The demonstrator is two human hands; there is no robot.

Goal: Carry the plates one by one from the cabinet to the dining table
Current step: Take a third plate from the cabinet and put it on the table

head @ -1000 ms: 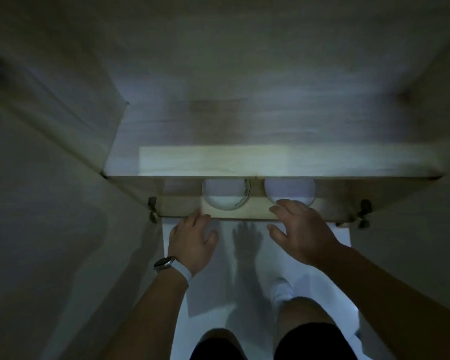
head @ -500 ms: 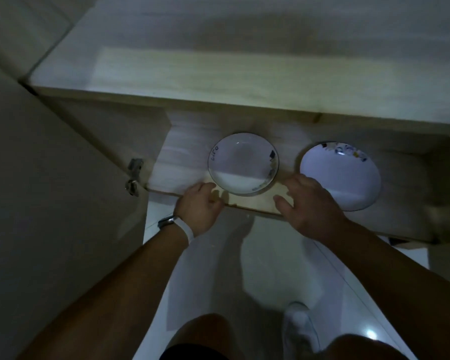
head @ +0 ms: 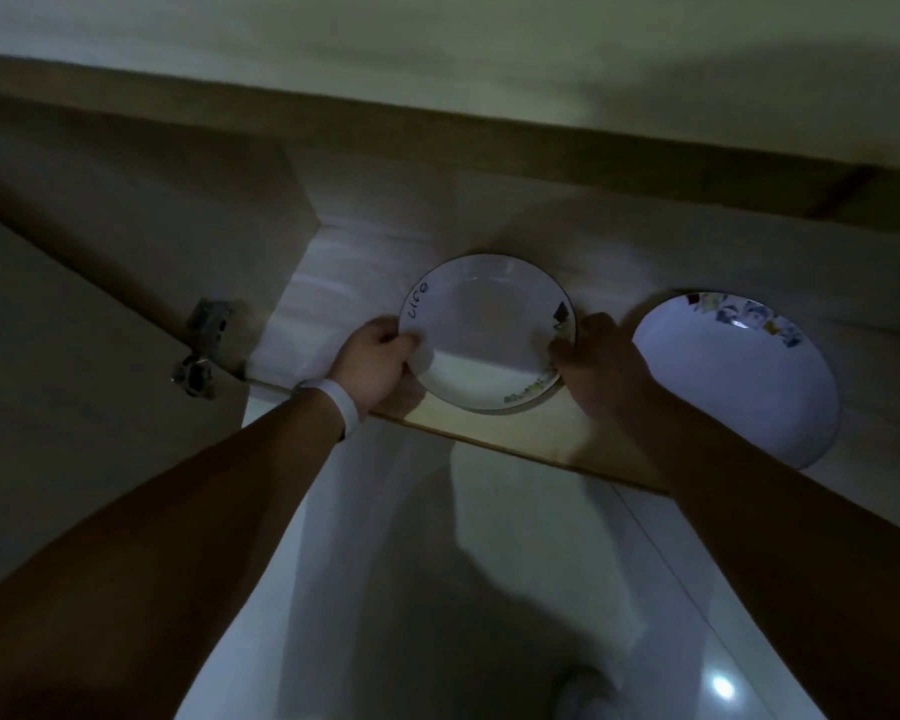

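My left hand [head: 372,361] and right hand [head: 596,363] grasp opposite rims of the small plate [head: 487,330], which overhangs the shelf [head: 515,439] front edge, perhaps raised off it. The second plate [head: 739,376] lies near on the right, not touching.

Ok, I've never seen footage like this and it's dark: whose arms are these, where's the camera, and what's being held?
There is no machine: a person wears one camera on the head, looking down along both bare arms into an open cabinet. The left hand and right hand grip opposite rims of a white plate at the front of the shelf. A second plate lies to its right, untouched.
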